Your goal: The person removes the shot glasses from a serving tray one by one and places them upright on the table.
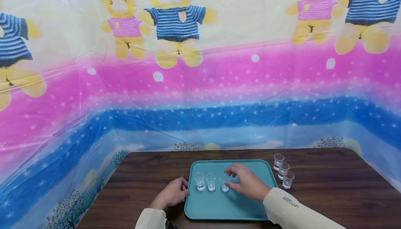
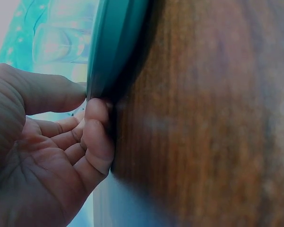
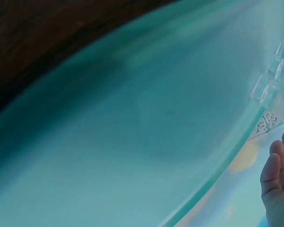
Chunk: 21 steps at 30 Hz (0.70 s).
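The left hand (image 1: 174, 191) pinches the teal rectangular tray (image 1: 219, 206); a brush from the right hand (image 1: 247, 182), fingers parted, could topple the adjacent clear, tapered, glassy cup (image 1: 224, 187).

Left grip (image 1: 173, 191) curled, right grip (image 1: 246, 181) loosely parted

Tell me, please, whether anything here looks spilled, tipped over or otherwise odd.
Nothing stands out. The three clear cups on the green tray stand upright, as do the three other cups on the wooden table beside it. No spill shows; tiny cracks would be hard to see.
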Available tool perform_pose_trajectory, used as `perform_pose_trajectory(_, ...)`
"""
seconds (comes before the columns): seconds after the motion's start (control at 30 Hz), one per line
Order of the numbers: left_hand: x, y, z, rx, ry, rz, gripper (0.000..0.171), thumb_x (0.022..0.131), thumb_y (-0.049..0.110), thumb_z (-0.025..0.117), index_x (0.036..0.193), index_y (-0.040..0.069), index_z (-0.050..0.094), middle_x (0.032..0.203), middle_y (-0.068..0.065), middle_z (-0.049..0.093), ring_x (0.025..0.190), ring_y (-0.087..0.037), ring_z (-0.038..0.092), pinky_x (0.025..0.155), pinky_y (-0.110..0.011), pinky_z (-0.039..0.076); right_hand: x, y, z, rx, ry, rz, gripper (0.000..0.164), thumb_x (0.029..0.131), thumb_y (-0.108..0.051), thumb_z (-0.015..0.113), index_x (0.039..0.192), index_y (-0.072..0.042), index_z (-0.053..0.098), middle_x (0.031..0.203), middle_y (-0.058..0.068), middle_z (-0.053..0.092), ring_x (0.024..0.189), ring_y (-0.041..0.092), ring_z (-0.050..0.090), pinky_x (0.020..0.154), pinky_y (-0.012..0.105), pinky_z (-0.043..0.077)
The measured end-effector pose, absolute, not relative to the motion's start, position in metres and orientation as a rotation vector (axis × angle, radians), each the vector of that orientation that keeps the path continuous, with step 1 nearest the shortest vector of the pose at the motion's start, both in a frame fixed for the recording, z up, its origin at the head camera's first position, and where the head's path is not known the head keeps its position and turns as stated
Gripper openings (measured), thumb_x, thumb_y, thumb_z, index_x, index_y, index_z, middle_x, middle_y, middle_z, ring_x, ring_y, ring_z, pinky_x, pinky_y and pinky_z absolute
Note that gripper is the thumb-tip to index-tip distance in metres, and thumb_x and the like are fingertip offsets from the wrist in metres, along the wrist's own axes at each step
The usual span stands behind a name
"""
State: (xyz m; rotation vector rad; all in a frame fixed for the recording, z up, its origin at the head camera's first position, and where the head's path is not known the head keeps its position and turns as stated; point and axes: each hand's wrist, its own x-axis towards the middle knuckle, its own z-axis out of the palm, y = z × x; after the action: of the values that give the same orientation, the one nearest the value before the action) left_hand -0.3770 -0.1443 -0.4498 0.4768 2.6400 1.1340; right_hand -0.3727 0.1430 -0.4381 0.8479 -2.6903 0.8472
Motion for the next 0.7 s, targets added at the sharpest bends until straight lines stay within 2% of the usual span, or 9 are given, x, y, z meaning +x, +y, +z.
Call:
perform_pose_trajectory(0.37,-0.376,-0.144,-0.449,0.487,2.641,1.133,0.010,0.090,0.002,0.056,0.099,-0.002,0.052,0.072,-0.007,0.052,0.058,-0.017,0.052,0.055,-0.032,0.042,-0.371,0.142,-0.439,0.804,-2.691,0.895,0.024,0.081,-0.018,0.074,0.100,-0.009,0.061,0.091,0.000,0.056,0.079,0.011,0.052,0.066,0.029,0.046)
perform_pose_trajectory(0.7,-0.378,-0.145,-0.449,0.457,2.631,1.132,0.009,0.091,0.003,0.056,0.098,-0.001,0.053,0.073,-0.007,0.052,0.059,-0.018,0.052,0.054,-0.032,0.042,-0.368,0.159,-0.434,0.819,-2.699,0.947,0.024,0.084,-0.017,0.072,0.102,-0.008,0.059,0.094,0.003,0.056,0.080,0.013,0.054,0.068,0.029,0.047)
